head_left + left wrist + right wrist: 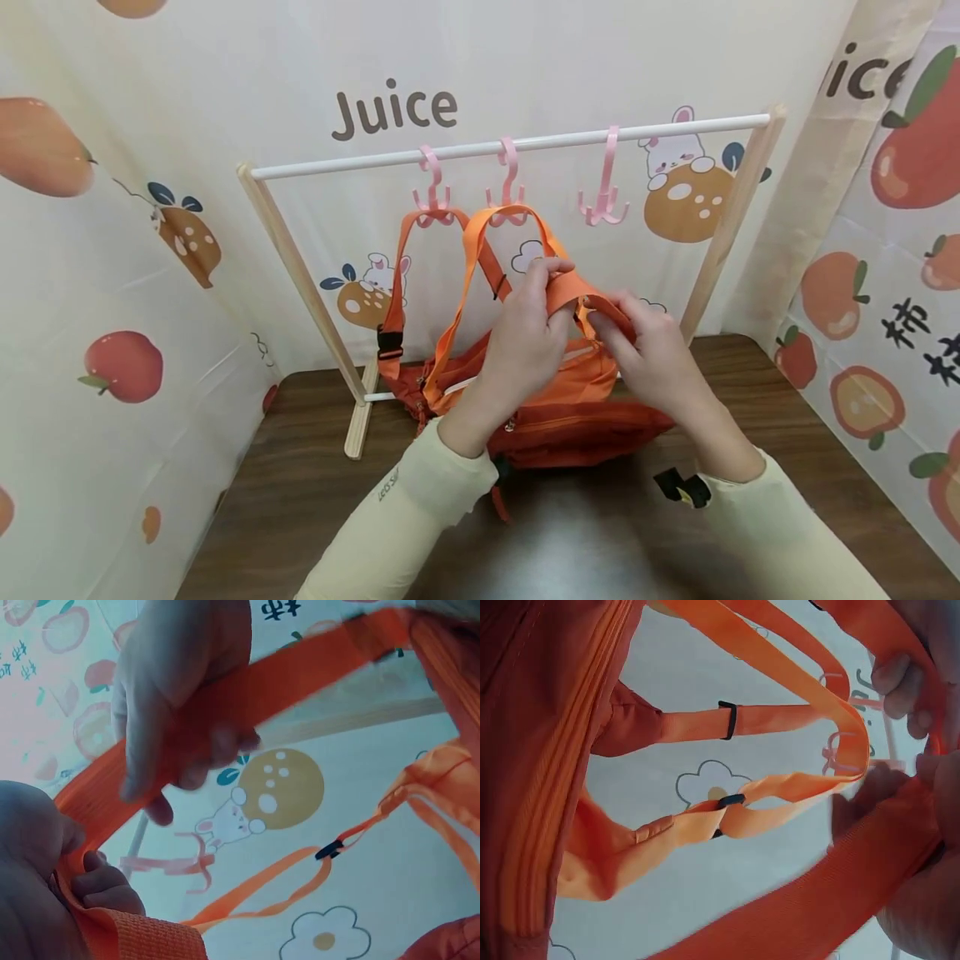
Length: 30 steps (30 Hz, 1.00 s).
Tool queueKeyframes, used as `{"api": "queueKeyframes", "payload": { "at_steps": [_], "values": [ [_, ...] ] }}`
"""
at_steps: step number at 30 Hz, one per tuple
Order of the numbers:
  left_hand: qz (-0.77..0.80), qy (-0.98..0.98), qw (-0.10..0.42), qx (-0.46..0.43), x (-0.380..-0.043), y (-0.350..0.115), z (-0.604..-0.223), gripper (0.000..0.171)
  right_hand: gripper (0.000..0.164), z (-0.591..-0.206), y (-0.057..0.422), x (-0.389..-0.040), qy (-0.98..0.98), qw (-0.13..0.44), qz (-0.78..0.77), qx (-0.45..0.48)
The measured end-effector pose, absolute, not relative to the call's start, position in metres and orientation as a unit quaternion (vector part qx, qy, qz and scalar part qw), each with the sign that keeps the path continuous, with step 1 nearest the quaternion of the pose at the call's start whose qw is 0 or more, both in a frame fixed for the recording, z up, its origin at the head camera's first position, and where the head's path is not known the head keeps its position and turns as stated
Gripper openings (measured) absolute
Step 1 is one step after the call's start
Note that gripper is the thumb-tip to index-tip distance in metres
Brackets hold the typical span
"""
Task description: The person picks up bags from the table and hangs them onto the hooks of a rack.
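Note:
My left hand (pixel 528 333) grips the wide orange strap (pixel 573 288) of a dark orange-red bag (pixel 581 435), fingers curled round it. A short way to the right, my right hand (pixel 660 354) holds the same strap between thumb and fingers. The bag hangs below both hands, in front of the rack. Behind it, a bright orange bag (pixel 600 375) hangs by its strap from the middle pink hook (pixel 510 187). From the left pink hook (pixel 432 187) hangs a rust-orange bag (pixel 405 383) with a black buckle (pixel 390 343). The strap's stretch between my hands also shows in the left wrist view.
A white rod (pixel 555 143) on wooden side posts (pixel 300 279) carries the hooks. The right pink hook (pixel 604 187) bears no bag. The rack stands on a dark wooden table (pixel 285 500). Fruit-printed curtains (pixel 187 100) surround it. A small black piece (pixel 681 487) is by my right cuff.

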<state>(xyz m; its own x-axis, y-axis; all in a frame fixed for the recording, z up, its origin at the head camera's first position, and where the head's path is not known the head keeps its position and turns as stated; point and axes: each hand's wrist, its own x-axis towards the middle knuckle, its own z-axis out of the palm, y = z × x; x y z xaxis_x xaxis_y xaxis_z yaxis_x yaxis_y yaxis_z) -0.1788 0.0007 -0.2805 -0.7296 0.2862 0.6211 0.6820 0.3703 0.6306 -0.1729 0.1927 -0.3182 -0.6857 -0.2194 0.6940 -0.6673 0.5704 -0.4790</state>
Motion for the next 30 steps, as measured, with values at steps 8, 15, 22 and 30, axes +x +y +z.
{"api": "queueKeyframes", "payload": {
  "at_steps": [8, 15, 22, 30],
  "values": [
    [-0.453, -0.811, 0.207, -0.307, -0.195, -0.007, -0.275, 0.027, 0.035, -0.301, 0.213, -0.179, -0.831, 0.322, 0.362, 0.275],
    [-0.404, -0.821, 0.217, -0.340, -0.212, -0.014, -0.270, 0.027, 0.033, -0.276, 0.235, -0.190, -0.843, 0.361, 0.242, 0.317],
    [-0.365, -0.842, 0.186, -0.351, -0.221, -0.022, -0.265, 0.031, 0.058, -0.262, 0.249, -0.197, -0.852, 0.337, 0.123, 0.381],
    [-0.368, -0.824, 0.198, -0.383, -0.231, -0.024, -0.263, 0.021, 0.030, -0.256, 0.255, -0.203, -0.862, 0.305, 0.140, 0.379]
  ]
}}
